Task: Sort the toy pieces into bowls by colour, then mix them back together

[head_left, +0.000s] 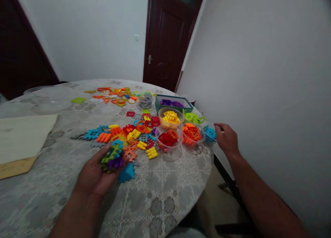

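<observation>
The dark reddish-brown wooden door (172, 31) is the biggest thing here, then a round table (160, 183) under a grey floral cloth. Next, a dark green rectangular box (157, 107) holding purple plastic pieces (169, 102). Nearer, clear round plastic bowls: a yellow-filled bowl (162, 120), a red-filled bowl (158, 137), an orange-filled bowl (191, 143) and a blue-filled bowl (207, 140). Right hand (228, 140) is at that last one's outer edge, fingers curled; can't tell if they're pinching the rim, a piece or nothing. Left hand (93, 177) is grasping a small stack of green, blue and purple toothed plastic pieces (112, 159), fingers wrapped round it, on the near side of the pile. Smallest: stubby ribbed yellow plastic blocks (151, 153) near the red lot.
</observation>
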A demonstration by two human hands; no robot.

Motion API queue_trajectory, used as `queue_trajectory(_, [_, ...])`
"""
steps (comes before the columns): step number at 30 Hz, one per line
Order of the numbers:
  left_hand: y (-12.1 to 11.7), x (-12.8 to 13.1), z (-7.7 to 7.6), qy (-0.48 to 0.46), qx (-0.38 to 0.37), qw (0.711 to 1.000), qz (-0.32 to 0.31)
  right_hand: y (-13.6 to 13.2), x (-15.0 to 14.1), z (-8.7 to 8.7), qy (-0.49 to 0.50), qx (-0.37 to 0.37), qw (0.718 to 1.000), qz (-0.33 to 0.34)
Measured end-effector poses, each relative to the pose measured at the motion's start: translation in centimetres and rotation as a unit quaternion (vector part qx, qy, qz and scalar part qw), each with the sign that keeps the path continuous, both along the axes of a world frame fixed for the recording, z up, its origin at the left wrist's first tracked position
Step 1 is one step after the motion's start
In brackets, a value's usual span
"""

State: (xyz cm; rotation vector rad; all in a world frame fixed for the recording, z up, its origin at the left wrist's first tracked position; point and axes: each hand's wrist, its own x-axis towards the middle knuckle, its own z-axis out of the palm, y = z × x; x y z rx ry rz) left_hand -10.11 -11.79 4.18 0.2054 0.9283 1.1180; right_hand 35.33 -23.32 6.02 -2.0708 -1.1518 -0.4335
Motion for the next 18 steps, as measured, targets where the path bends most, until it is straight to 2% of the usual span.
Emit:
queue_trajectory(2, [-0.2, 0.1, 0.1, 0.004, 0.018, 1.0, -0.003, 0.0, -3.8, 0.1, -0.011, 0.03, 0.997, 0.069])
queue_trajectory(5, [-0.4, 0.2, 0.1, -0.014, 0.024, 1.0, -0.015, 0.1, -10.7, -0.1, 0.005, 0.017, 0.975, 0.22])
queue_trajectory(8, [-0.5, 0.2, 0.0, -0.019, 0.025, 0.999, -0.02, 0.9, -17.5, -0.2, 0.04, -0.015, 0.93, 0.365])
queue_trajectory(10, [-0.6, 0.2, -0.1, -0.022, 0.029, 0.999, -0.023, 1.9, -21.3, -0.3, 0.061, -0.03, 0.897, 0.436])
queue_trajectory(13, [-0.8, 0.2, -0.5, -0.04, 0.05, 0.997, -0.041, 3.8, -25.2, -0.4, 0.08, -0.029, 0.873, 0.481])
queue_trajectory(18, [-1.0, 0.1, -1.1, -0.084, 0.099, 0.987, -0.09, 6.5, -28.2, -0.5, 0.116, -0.049, 0.87, 0.478])
